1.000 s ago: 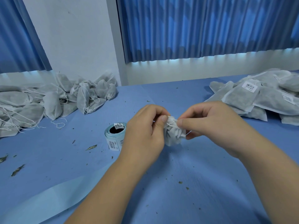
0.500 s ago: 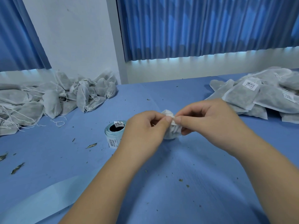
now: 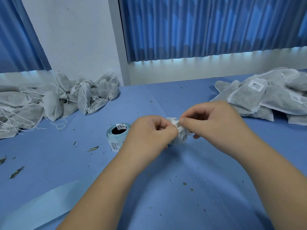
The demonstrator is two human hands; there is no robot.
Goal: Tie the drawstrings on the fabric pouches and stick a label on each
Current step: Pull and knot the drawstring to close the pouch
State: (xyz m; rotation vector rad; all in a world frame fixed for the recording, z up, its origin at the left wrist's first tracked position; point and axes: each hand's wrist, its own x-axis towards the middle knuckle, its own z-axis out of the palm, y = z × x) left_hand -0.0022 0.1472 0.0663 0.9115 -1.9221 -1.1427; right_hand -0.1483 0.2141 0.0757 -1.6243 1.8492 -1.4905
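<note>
Just right of the label roll, the left hand and right hand are pinching a fabric pouch by its gathered neck, apparently tying it shut; peeling a label is likely coming next. Beyond the roll, unlabelled pouches are lying heaped.

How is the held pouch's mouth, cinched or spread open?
Cinched: the pouch top is bunched into ruffles, pinched between the left hand and right hand. Whether a knot is tied, cannot tell.

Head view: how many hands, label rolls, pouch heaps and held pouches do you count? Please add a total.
Hands: 2 (left hand, right hand)
Label roll: 1
Pouch heaps: 2 (left heap, right heap)
Held pouch: 1
Total: 6
</note>
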